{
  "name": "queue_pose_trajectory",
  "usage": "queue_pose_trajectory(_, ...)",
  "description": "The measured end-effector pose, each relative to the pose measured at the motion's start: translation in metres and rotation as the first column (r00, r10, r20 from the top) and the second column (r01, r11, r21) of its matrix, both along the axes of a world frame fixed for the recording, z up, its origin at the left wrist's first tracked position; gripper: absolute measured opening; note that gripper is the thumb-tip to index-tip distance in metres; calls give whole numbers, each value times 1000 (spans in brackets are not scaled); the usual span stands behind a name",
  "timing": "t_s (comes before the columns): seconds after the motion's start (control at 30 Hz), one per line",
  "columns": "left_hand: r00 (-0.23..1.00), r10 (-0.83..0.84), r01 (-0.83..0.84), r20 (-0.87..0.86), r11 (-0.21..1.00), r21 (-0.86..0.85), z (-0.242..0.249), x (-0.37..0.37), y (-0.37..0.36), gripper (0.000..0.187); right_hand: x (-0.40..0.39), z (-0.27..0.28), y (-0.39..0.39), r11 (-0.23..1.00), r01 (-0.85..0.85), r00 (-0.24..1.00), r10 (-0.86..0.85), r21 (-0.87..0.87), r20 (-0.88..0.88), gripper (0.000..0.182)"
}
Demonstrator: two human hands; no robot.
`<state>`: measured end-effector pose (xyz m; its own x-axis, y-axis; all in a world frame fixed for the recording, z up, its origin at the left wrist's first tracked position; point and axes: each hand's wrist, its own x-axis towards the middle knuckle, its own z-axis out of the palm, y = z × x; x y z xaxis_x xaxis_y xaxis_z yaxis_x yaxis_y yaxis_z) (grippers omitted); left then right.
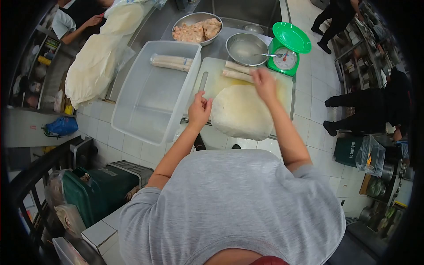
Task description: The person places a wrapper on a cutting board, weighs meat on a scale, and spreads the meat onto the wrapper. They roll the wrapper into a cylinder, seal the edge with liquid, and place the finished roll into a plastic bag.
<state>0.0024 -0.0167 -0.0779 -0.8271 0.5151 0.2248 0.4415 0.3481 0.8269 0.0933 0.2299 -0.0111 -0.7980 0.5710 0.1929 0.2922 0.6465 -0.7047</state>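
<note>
As two rolls (236, 76) lie crosswise on the board (213, 78) beyond the sheet (243, 112) | right hand (265, 84) is nearer, curled at their right end | left hand (201, 108) half-curled by sheet's left edge | grips: can't tell

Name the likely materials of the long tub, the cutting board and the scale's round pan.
Long tub: probably plastic, smooth; its walls look milky and translucent.
Cutting board: likely plastic; pale, no wood grain showing.
Round pan: glossy bright green; plastic or painted metal, I can't tell.
</note>
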Motion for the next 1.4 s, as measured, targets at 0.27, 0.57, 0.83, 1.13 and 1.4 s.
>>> queue_pose_trajectory(0.27,1000,-3,3,-19,1000,-1,-4,4,-1,34,32,-66,-63,855,-353,935,306,380,179,77)
queue_pose_trajectory(0.57,1000,6,-5,-6,998,64,2,-1,3,32,93,-60,-73,928,46,915,-187,369,357,89)
queue_pose_trajectory(0.83,997,60,-50,-53,984,171,-11,-4,4,30,9,-53,-84,688,-692,711,701,217,44,66)
queue_pose_trajectory(1.13,994,74,-59,-87,985,161,-17,-1,2,28,-70,-10,41,883,-280,852,48,376,522,47)
queue_pose_trajectory(1.4,986,97,-62,-138,969,240,-14,-2,2,29,7,-44,-84,637,-691,683,730,341,21,42)
